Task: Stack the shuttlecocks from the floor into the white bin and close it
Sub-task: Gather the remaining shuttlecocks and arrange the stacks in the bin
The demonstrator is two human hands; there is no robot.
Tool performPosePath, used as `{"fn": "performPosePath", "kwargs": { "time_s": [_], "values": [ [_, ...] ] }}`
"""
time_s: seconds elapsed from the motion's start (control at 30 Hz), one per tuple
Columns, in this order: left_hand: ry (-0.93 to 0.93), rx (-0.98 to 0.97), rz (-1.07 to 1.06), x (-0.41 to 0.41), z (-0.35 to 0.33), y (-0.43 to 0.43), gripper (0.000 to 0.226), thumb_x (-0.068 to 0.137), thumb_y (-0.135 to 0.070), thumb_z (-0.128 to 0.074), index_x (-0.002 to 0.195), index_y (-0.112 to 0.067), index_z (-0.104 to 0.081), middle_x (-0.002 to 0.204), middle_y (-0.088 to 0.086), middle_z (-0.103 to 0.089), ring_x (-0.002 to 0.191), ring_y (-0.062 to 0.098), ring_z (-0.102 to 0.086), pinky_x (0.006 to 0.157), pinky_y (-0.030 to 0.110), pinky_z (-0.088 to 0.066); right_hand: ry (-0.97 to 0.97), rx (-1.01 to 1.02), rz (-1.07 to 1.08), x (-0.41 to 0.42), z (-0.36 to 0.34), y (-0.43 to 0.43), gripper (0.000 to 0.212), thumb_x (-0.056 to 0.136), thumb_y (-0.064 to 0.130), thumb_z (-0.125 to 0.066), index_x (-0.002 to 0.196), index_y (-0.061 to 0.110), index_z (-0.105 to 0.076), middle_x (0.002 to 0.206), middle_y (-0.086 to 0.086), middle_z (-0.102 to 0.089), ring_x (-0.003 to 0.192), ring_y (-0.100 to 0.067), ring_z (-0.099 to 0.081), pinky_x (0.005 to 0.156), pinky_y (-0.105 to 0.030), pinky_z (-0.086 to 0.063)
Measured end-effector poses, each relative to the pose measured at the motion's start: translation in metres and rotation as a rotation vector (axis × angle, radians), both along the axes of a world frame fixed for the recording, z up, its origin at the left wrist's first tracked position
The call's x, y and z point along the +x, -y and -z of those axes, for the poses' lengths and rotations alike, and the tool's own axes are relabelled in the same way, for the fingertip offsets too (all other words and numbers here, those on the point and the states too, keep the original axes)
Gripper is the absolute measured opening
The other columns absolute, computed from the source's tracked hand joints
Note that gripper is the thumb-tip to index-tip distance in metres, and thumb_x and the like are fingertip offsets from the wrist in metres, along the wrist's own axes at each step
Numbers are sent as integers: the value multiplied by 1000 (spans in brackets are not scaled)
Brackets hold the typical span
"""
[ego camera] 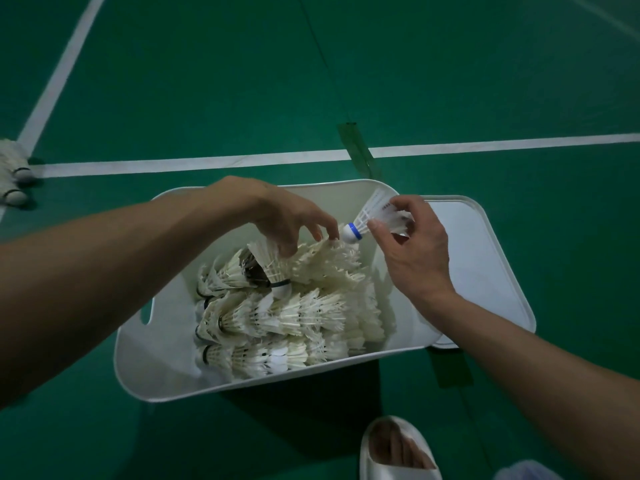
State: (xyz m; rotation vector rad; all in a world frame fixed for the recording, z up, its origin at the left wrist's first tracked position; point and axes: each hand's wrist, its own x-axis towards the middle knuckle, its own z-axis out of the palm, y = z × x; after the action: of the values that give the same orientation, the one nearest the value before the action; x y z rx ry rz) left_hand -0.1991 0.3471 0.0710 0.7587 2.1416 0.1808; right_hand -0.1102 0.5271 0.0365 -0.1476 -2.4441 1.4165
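Head | right hand [412,251] pinches shuttlecock [374,218] | above white bin [166,341]

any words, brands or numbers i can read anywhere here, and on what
None can be read.
Held shuttlecock in the right hand: small dark print on the feathers, too blurred to read.
Stacked shuttlecocks in the white bin: dark marks on the bands, too small to read.
White lid, green floor and slipper: no text visible.

Shuttlecocks on the floor [14,174] are being cropped by the left edge; the lid [485,265] is being partly hidden behind the right hand [412,251].
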Motion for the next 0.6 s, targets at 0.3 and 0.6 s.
{"fn": "performPosePath", "kwargs": {
  "time_s": [0.3, 0.6],
  "values": [
    [4, 25, -37, 0, -2, 2, 79, 81, 5, -64, 141, -35, -34, 148, -4, -39, 113, 13, -46, 88, 30, -41, 282, 238, -55, -10, 6, 6, 12, 87, 30, -69, 91, 19, -63, 89, 5, -63, 82, -11, -59, 69, -25, -47],
    [-77, 201, -124, 10, -3, 24, 89, 79, -4, -73, 139, -50, -27, 147, -3, -37, 90, 3, -53, 83, 22, -44, 586, 118, -31, -23, 29, 11, 25, 96, 27, -42, 99, 14, -64, 93, -7, -67, 88, -27, -63, 83, -45, -54]
  ]
}}
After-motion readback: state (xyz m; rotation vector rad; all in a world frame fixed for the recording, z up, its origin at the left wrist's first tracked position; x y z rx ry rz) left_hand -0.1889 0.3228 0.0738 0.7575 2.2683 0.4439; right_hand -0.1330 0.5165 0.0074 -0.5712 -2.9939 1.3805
